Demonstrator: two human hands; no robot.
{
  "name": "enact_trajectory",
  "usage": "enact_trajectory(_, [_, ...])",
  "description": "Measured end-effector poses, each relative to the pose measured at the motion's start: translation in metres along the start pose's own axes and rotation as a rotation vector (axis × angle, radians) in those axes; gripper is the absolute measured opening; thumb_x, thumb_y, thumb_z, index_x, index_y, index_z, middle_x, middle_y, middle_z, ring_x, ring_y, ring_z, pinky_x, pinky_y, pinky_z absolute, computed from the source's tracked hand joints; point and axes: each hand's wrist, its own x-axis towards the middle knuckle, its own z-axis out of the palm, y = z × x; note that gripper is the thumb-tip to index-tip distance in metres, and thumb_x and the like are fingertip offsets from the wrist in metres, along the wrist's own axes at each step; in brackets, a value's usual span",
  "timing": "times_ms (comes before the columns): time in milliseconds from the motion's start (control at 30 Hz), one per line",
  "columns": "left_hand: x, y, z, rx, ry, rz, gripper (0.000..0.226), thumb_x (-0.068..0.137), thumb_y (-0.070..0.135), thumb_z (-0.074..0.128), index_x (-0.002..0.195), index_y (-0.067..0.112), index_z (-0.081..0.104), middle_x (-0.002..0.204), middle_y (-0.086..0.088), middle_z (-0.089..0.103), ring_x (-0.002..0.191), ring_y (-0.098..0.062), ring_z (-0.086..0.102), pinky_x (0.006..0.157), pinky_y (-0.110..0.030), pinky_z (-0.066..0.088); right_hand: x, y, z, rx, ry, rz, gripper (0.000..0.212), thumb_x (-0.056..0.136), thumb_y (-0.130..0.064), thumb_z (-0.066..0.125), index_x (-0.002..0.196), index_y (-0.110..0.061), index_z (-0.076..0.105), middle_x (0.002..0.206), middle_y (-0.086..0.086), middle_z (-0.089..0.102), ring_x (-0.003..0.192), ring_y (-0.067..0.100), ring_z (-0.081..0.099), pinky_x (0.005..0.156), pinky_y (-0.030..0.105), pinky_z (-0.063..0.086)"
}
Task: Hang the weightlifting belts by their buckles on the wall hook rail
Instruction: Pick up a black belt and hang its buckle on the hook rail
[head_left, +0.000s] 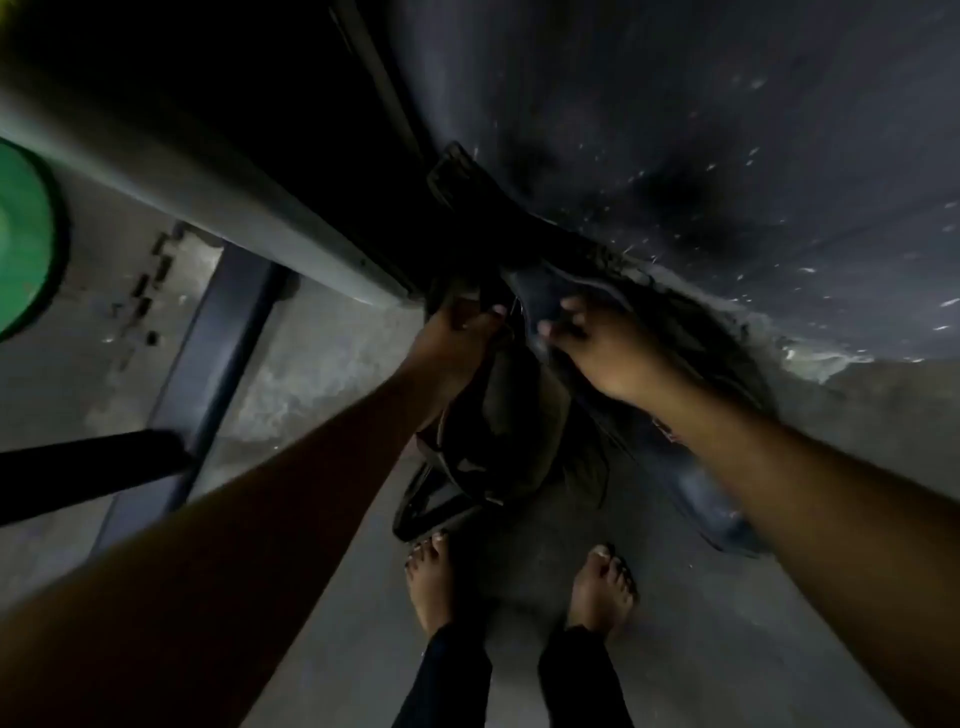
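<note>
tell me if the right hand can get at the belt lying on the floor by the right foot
Probably yes: the right hand is already on the belt pile, and that belt lies uncovered just below its forearm.

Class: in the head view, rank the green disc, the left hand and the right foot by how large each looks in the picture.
1. green disc, though the frame edge cuts it off
2. left hand and right foot look alike in size; the hand is nearer the camera, so no ranking.
</note>
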Motion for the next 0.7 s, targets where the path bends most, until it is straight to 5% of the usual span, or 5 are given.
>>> enact_trajectory(133, [0.066,-0.040,0.012,-0.029,0.032,0.026,0.062,0.087,0.057,0.058,0.124,0.007,0.062,0.121,-0.028,0.064,0.117,-0.043,0.062,0.093,-0.052,0.054,0.077,0.011,0.019,-0.067,0.008,-0.005,0.061,0.096,-0.058,0.059,0.140,-0.015,0.055,0.134,0.014,0.065,0.121,0.034,0.063,0.100,0.039,0.047])
enact_trajectory(267, [0.117,-0.063,0.023,-0.075,0.077,0.037,0.076,0.066,0.071,0.061,0.123,0.021,0.066,0.120,-0.015,0.070,0.110,-0.033,0.068,0.095,-0.045,0.055,0.134,0.022,0.038,-0.190,0.107,-0.050,0.060,0.099,-0.050,0.062,0.141,-0.008,0.056,0.141,0.019,0.062,0.132,0.038,0.057,0.106,0.037,0.043])
enact_trajectory(533, [0.142,-0.084,0.038,0.052,0.083,0.121,0.068,0.075,0.062,0.059,0.132,0.025,0.058,0.123,-0.001,0.068,0.114,-0.023,0.066,0.102,-0.047,0.054,0.182,0.030,0.057,-0.235,0.082,0.051,0.082,0.094,-0.053,0.068,0.158,-0.012,0.037,0.164,0.016,0.040,0.151,0.038,0.037,0.125,0.045,0.030])
enact_trajectory(633, [0.140,-0.080,0.036,-0.014,0.087,0.093,0.071,0.070,0.070,0.060,0.129,0.030,0.060,0.122,0.000,0.070,0.112,-0.023,0.067,0.102,-0.047,0.054,0.174,0.034,0.057,-0.118,0.155,0.073,0.064,0.092,-0.053,0.070,0.135,-0.006,0.064,0.138,0.020,0.065,0.129,0.038,0.060,0.110,0.044,0.048])
enact_trajectory(700, [0.138,-0.077,0.034,-0.073,0.100,0.054,0.077,0.064,0.077,0.058,0.128,0.034,0.061,0.121,-0.001,0.071,0.112,-0.025,0.068,0.102,-0.048,0.054,0.157,0.039,0.054,-0.020,0.209,0.088,0.050,0.093,-0.054,0.067,0.101,-0.005,0.071,0.103,0.020,0.072,0.099,0.034,0.068,0.085,0.041,0.053])
